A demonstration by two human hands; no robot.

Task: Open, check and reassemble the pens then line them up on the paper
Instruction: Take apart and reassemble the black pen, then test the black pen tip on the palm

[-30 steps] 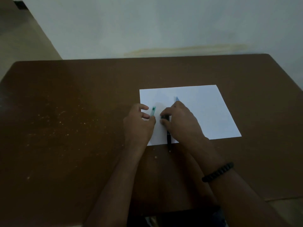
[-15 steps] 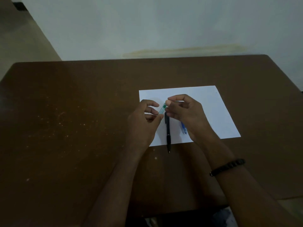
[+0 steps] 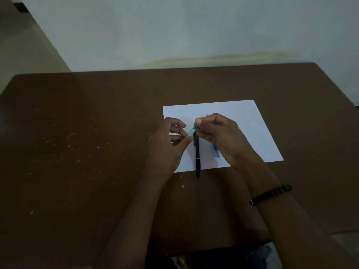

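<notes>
- Both hands share the green pen [image 3: 192, 130] above the paper [image 3: 242, 121]: left hand [image 3: 167, 144] pinches its lower end, right hand [image 3: 217, 133] its upper tip.
- Its long axis slants up-right, between the grips.
- Black pen [image 3: 197, 158] lies below, overhanging onto the worktop [image 3: 77, 152]; blue pen [image 3: 216, 152] lies under the right hand.

The brown counter [image 3: 77, 133] carries one white sheet of paper [image 3: 242, 121], right of centre. Pale specks are scattered across its left half. A black pen [image 3: 197, 162] overhangs the paper's near edge onto the counter.
</notes>
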